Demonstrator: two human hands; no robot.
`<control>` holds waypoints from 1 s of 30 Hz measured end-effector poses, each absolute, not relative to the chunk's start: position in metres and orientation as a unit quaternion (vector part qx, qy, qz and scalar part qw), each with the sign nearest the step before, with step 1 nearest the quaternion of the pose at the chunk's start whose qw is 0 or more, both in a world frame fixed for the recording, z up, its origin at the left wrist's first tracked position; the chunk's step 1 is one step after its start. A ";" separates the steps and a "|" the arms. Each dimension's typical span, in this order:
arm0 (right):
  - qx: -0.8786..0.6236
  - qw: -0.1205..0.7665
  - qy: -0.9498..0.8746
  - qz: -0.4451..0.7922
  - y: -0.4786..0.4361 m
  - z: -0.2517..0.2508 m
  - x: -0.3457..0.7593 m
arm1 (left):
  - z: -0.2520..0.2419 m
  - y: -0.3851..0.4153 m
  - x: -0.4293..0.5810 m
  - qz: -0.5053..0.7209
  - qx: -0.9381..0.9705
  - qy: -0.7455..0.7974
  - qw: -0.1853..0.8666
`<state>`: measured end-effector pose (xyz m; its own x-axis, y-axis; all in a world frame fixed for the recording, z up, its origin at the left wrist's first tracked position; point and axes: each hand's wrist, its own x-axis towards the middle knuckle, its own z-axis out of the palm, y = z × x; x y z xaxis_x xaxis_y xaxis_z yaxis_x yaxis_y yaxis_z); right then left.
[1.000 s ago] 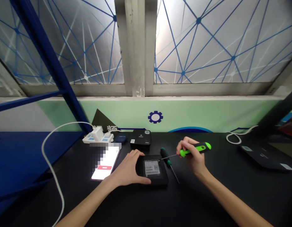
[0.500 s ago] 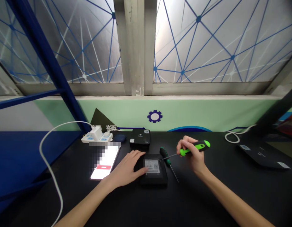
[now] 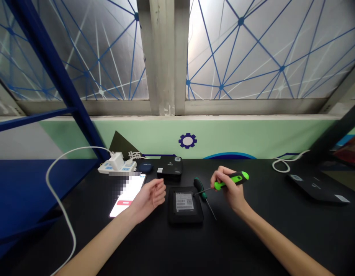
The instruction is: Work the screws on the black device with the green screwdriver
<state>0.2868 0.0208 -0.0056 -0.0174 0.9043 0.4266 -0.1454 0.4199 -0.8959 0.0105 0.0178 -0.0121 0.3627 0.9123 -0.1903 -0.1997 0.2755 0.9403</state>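
Note:
A flat black rectangular device [image 3: 184,218] lies on the black table, with a white printed label [image 3: 184,201] in its recessed upper face. My right hand [image 3: 230,188] is closed around the handle of a green and black screwdriver [image 3: 236,178]. Its thin shaft points left, and the tip is at the device's upper right part; contact is hard to make out. Left of the device, apart from it, my left hand [image 3: 150,199] is raised with the fingers curled in. Whether anything small is inside them cannot be seen.
A second screwdriver [image 3: 200,188], dark green, lies beside the device. Behind stand a black box [image 3: 169,167], a dark blue case [image 3: 145,168] and a white power strip [image 3: 107,168]. A lit phone [image 3: 122,205] lies at left, a black cover [image 3: 316,189] at right.
My left hand has let go of the device, moved left and curled its fingers. The right hand and screwdriver have shifted slightly left, the tip staying near the device's upper right.

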 end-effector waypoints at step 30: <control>-0.331 0.627 -0.561 0.427 0.023 -0.009 0.289 | -0.020 0.009 0.013 0.392 0.497 0.437 0.639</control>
